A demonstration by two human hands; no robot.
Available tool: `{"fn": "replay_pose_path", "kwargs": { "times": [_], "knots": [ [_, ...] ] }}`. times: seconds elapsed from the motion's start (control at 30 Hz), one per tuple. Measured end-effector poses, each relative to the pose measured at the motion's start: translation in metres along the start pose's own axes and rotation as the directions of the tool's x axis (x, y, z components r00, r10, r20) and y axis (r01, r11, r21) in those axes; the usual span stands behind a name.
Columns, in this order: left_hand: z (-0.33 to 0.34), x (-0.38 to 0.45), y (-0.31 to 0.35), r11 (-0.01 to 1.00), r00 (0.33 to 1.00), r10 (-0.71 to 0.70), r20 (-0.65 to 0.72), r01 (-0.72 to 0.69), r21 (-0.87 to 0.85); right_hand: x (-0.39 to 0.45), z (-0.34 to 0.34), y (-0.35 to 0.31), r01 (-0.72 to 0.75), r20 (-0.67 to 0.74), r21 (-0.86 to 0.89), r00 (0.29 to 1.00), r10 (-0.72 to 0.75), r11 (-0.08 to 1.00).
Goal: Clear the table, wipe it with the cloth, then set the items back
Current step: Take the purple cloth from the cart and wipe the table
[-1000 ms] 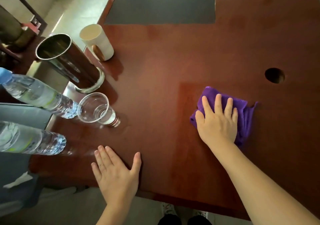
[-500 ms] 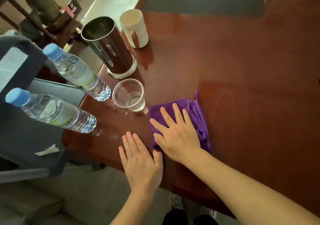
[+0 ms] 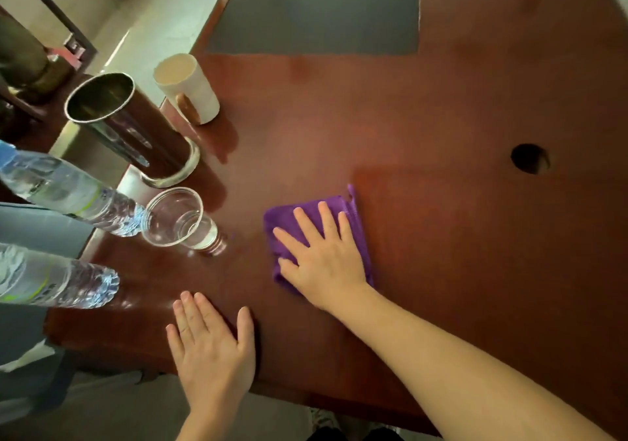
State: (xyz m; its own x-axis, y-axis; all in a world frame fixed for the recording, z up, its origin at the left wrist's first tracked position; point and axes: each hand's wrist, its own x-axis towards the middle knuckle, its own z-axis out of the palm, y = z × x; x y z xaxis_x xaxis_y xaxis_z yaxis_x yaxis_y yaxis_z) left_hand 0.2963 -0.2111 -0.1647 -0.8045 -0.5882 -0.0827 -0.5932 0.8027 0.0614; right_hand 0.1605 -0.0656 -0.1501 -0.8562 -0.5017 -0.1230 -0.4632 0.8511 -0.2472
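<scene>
My right hand lies flat with spread fingers on a folded purple cloth, pressing it onto the reddish-brown table. My left hand rests flat and open on the table near its front edge, holding nothing. At the left side of the table stand a clear plastic cup, a tall shiny metal canister, a cream mug and two water bottles.
A round cable hole is in the table at the right. A dark grey inset panel lies at the far side. A grey chair and pale floor are to the left of the table edge.
My right hand swept the cloth left toward the cup, then back right a little. My left hand stayed flat near the front edge. The camera view shifted.
</scene>
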Motion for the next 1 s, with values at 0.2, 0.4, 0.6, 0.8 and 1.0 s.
{"fn": "replay_pose_path", "kwargs": {
  "times": [0.2,0.4,0.6,0.8,1.0],
  "knots": [
    [-0.003,0.001,0.002,0.999,0.999,-0.036,0.039,0.036,-0.003,-0.068,-0.029,0.154,-0.517,-0.102,-0.02,0.852,0.513,0.856],
    [-0.006,-0.002,0.011,0.995,0.998,-0.069,0.003,0.069,-0.068,-0.167,-0.036,0.22,-0.784,-0.067,0.016,0.618,0.783,0.62],
    [-0.009,-0.003,0.013,0.993,0.997,-0.071,-0.004,0.07,-0.097,-0.172,-0.028,0.207,-0.847,-0.064,0.009,0.53,0.846,0.531],
    [-0.009,-0.003,0.013,0.996,0.999,-0.043,0.008,0.044,-0.08,-0.13,-0.024,0.166,-0.839,-0.091,0.01,0.542,0.836,0.545],
    [-0.014,-0.004,0.014,0.995,1.0,-0.012,0.011,0.013,-0.097,-0.066,-0.014,0.07,-0.587,-0.115,0.053,0.8,0.588,0.808]
  ]
}}
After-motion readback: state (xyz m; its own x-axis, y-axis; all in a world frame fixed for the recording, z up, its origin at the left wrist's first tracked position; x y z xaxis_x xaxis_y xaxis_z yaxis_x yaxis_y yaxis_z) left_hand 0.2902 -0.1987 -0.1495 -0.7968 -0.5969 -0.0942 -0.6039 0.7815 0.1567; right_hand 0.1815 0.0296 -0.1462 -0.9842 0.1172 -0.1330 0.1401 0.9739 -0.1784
